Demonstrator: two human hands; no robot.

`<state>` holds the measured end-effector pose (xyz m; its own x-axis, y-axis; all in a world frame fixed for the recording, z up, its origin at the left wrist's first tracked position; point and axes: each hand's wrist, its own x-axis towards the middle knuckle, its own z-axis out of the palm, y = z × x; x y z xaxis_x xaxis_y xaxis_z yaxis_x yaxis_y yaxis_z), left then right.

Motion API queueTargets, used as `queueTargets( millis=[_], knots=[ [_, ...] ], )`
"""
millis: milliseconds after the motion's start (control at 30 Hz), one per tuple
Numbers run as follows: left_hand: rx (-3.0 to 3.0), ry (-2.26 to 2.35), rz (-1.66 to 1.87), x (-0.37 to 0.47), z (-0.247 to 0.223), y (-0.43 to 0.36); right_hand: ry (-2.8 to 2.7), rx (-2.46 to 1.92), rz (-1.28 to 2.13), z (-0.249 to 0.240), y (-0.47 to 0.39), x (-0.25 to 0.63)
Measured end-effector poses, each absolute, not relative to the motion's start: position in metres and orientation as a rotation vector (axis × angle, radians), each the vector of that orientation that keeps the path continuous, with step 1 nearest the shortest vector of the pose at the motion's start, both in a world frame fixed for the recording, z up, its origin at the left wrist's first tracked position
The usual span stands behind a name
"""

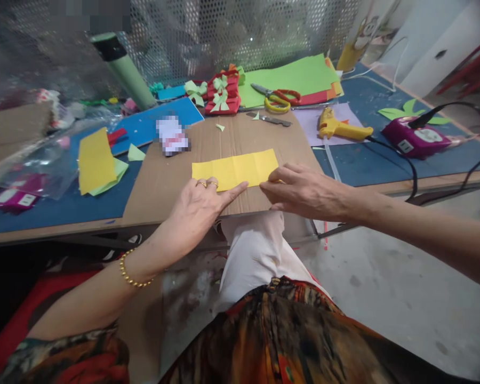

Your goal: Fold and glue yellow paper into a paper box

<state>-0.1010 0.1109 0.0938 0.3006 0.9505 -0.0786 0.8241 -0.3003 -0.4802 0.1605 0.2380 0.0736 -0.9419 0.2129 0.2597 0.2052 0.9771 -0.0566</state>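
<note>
A strip of yellow paper point(236, 166) with faint vertical creases lies on a brown cardboard sheet point(160, 181) in front of me. My left hand point(204, 205) rests on its lower left edge, thumb stretched along the near edge and the ringed fingers over the paper. At the strip's lower right corner, my right hand point(300, 192) has its fingers bent together around the paper's edge; the fingertips are partly hidden. Beyond the strip lie a grey blade-like tool point(274, 120) and a small pale green scrap point(220, 127).
Scissors point(278, 101) lie on green paper point(284, 80) at the back, beside a red folded piece with green bows point(223, 96). To the right are a yellow glue gun point(342, 128) and a purple power socket point(416, 136) with cables. A green bottle point(128, 74) stands back left.
</note>
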Motion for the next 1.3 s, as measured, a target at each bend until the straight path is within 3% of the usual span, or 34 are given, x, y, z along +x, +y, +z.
queueTargets(
  millis=[433, 800, 1300],
  knots=[
    [-2.242, -1.688, 0.466, -0.066, 0.102, 0.121, -2.922, -0.221, -0.252, 0.069, 0.243, 0.155],
    [-1.927, -2.408, 0.158, -0.038, 0.107, 0.15, -2.898, -0.196, -0.165, 0.066, 0.25, 0.154],
    [-2.198, -2.506, 0.33, -0.058, 0.118, 0.182, -2.917, -0.216, -0.128, 0.064, 0.252, 0.153]
  ],
)
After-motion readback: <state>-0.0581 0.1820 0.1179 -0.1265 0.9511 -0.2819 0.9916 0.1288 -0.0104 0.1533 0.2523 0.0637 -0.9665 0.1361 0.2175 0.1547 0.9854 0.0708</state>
